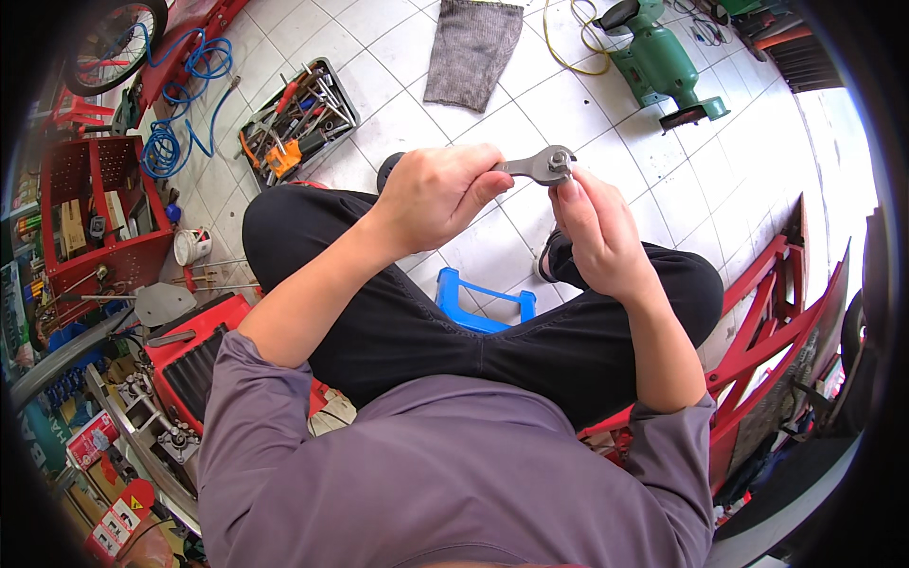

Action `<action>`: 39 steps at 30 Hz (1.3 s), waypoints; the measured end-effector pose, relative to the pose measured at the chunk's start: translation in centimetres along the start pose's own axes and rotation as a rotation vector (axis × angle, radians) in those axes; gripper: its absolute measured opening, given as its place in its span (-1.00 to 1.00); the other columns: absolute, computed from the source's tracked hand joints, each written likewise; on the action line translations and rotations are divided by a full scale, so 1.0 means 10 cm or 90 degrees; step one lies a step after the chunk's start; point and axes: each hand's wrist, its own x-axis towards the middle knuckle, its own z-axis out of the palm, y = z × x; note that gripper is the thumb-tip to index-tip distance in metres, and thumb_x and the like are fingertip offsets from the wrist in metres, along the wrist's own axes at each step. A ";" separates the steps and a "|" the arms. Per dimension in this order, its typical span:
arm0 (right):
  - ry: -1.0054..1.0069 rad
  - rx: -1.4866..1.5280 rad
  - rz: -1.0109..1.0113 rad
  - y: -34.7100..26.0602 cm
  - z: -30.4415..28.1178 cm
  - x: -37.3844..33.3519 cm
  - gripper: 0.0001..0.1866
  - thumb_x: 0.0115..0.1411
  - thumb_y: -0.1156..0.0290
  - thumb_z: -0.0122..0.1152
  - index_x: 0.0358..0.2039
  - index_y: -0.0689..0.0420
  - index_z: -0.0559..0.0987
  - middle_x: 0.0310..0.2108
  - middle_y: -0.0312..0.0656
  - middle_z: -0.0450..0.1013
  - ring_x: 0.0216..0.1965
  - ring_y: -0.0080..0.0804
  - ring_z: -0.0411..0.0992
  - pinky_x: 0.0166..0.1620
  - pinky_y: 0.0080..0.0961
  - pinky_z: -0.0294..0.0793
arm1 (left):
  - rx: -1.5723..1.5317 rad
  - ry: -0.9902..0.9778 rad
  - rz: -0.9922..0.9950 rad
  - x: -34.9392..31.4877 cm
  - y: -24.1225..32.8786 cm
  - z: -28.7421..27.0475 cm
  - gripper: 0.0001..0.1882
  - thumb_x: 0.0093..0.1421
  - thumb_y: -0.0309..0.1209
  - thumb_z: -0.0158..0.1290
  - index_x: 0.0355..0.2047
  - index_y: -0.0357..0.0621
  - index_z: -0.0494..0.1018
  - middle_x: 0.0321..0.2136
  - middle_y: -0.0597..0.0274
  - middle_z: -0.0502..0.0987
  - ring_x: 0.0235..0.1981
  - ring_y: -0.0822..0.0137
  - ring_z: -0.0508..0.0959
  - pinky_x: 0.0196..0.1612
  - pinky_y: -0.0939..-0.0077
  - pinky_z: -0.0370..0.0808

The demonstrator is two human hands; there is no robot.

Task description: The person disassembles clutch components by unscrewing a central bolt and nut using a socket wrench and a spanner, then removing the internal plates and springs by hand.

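Observation:
My left hand (437, 194) is wrapped round the handle of a grey open-end wrench (532, 168), its head pointing right. A small metal nut or bolt (559, 159) sits at the jaws of that head. My right hand (600, 232) pinches at this small piece from below with thumb and fingers; the part inside the pinch is hidden, so its full shape cannot be made out. Both hands are held up over the floor in front of my knees.
A black tray (351, 108) of mixed tools lies ahead on the left, near a coiled blue hose (163, 151). Further off are a grey cloth (473, 52) and a green bench grinder (666, 59). Between my legs shows a blue plastic stool (454, 308). Red metal frames (757, 350) stand right.

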 end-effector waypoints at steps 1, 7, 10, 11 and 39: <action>0.020 -0.026 -0.005 0.02 0.02 0.00 -0.78 0.31 0.40 -0.17 -0.38 0.28 0.37 -0.69 -0.09 0.21 -0.66 -0.22 0.19 -0.52 -0.39 0.19 | 0.011 0.002 -0.005 0.00 0.01 0.01 -0.68 0.27 -0.16 -0.09 -0.49 -0.12 0.35 -0.70 0.11 0.37 -0.67 0.07 0.42 -0.62 0.31 0.30; 0.086 -0.154 -0.044 0.07 0.05 0.00 -0.81 0.29 0.44 -0.15 -0.42 0.26 0.36 -0.67 -0.02 0.27 -0.61 -0.03 0.28 -0.49 -0.29 0.23 | -0.040 -0.019 -0.047 -0.01 0.07 0.04 -0.60 0.31 -0.12 -0.15 -0.46 -0.22 0.34 -0.69 0.08 0.31 -0.66 0.06 0.36 -0.57 0.32 0.27; 0.102 -0.185 -0.030 0.10 0.06 0.02 -0.82 0.27 0.45 -0.15 -0.40 0.28 0.37 -0.65 0.01 0.29 -0.59 0.00 0.30 -0.48 -0.25 0.25 | -0.088 -0.055 -0.095 -0.01 0.09 0.03 -0.63 0.32 -0.16 -0.16 -0.40 -0.24 0.38 -0.67 0.11 0.36 -0.64 0.18 0.41 -0.53 0.42 0.31; 0.102 -0.193 -0.024 0.10 0.08 0.04 -0.82 0.27 0.46 -0.15 -0.39 0.29 0.38 -0.64 0.02 0.31 -0.58 0.01 0.31 -0.47 -0.24 0.26 | -0.125 -0.062 -0.121 -0.02 0.09 0.02 -0.65 0.32 -0.18 -0.16 -0.37 -0.25 0.39 -0.65 0.12 0.38 -0.62 0.23 0.43 -0.51 0.45 0.33; 0.267 -0.576 -0.271 0.09 0.45 0.15 -0.64 -0.01 0.49 0.23 -0.21 0.28 0.34 -0.25 0.01 0.27 -0.18 -0.05 0.29 -0.11 -0.24 0.30 | -0.422 0.198 -0.207 0.04 -0.02 0.28 -0.79 0.26 -0.44 -0.18 -0.14 -0.26 0.29 -0.55 0.20 0.40 -0.54 0.40 0.43 -0.44 0.44 0.37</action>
